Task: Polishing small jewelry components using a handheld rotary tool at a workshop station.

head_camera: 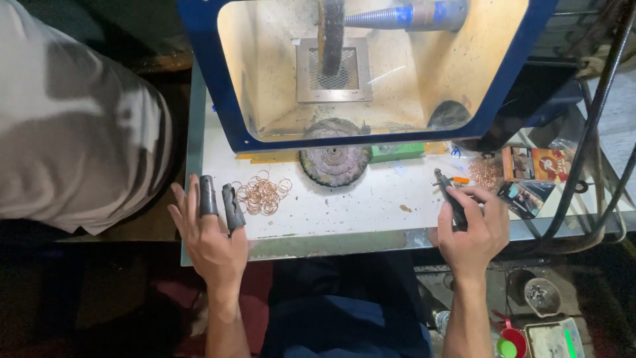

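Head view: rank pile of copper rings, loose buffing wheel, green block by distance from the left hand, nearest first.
From the left hand:
1. Pile of copper rings, just right of its fingers.
2. Loose buffing wheel, mid-table by the hood opening.
3. Green block, farther right, behind the wheel.

We list the bench (371,205): white, matt, speckled with grit. At its 10 o'clock, thin wire rings (264,194), coppery and bright. At 12, a frayed cloth buffing wheel (334,159), dull and dirty. Left hand (211,240): two fingers in dark matt rubber-like sleeves (208,195). Right hand (472,229): dark metal tool (450,195), dull. Hood frame (218,99): glossy blue paint; inside it, a metal mesh grille (333,76).
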